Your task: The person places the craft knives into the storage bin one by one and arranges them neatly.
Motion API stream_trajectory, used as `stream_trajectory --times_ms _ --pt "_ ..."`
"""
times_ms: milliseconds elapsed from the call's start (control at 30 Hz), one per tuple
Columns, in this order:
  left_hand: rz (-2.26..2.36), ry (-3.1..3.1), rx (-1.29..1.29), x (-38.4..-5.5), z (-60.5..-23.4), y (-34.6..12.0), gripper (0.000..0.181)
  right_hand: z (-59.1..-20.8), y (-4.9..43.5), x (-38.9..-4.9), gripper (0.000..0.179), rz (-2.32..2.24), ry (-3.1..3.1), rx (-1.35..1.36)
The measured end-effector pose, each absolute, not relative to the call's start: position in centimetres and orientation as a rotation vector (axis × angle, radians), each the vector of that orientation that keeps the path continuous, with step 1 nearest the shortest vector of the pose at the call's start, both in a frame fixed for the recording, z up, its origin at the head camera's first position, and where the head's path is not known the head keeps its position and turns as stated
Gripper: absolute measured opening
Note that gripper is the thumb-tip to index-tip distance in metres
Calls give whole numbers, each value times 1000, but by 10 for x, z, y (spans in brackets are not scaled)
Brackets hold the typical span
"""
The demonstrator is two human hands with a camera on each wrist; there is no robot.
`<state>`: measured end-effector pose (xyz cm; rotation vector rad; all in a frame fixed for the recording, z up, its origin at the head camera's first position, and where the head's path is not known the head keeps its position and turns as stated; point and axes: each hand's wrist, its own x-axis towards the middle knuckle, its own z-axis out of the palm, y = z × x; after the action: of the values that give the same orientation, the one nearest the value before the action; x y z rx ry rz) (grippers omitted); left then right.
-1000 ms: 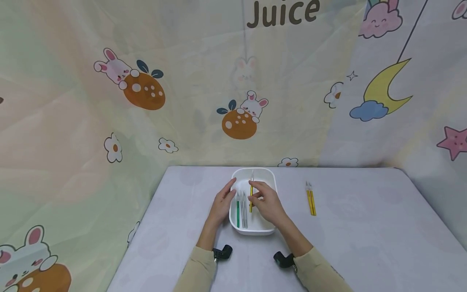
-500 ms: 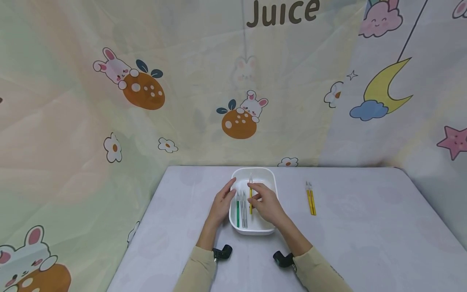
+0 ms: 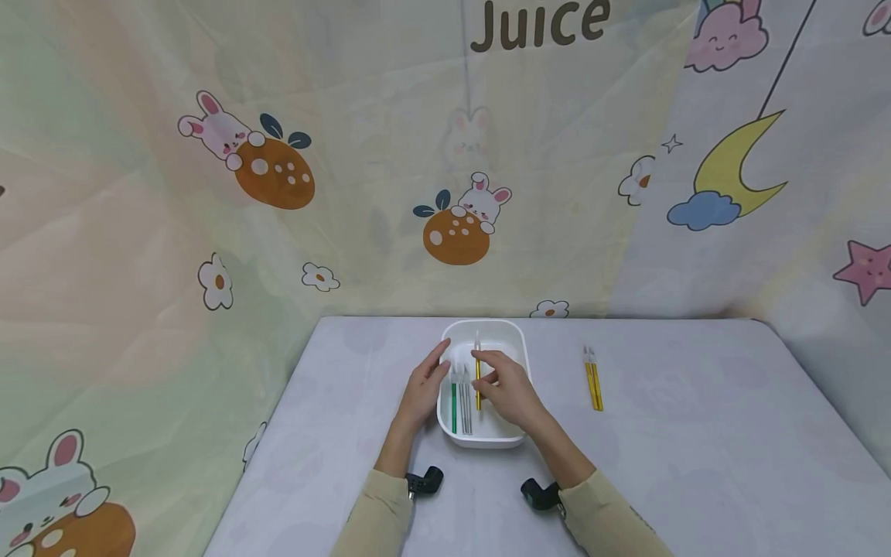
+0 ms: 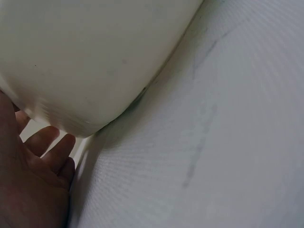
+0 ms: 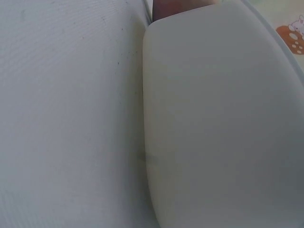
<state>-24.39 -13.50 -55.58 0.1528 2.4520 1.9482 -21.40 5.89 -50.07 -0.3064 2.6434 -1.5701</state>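
Observation:
A white rectangular tray (image 3: 490,442) stands near the far side of the table, and its outer wall (image 4: 85,61) fills much of the left wrist view. My left hand (image 3: 420,393) rests against the tray's left side with its fingers extended along the rim. Over the tray, my right hand (image 3: 511,389) pinches a slim yellow stick (image 3: 478,370) with a pale pointed tip facing away from me. Left of it in the tray lie a similar green stick (image 3: 454,408) and slim silver sticks (image 3: 465,410), side by side. The right wrist view shows the tray's side wall (image 5: 213,118), not my right fingers.
Two more yellow sticks (image 3: 594,385) with pale tips lie together on the white-covered table (image 3: 696,433), right of the tray. A printed cloth backdrop (image 3: 369,193) rises behind the table's far edge.
My right hand has drawn the yellow stick slightly toward me and a little left, closer to the silver sticks. The left hand and the tray have stayed in place.

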Motion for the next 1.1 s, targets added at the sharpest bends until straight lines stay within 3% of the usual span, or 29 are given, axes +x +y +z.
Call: stream_trajectory --times_ms 1100 --pt "1927 2466 148 -244 -556 -135 45 -503 58 -215 56 -1403 2602 -359"
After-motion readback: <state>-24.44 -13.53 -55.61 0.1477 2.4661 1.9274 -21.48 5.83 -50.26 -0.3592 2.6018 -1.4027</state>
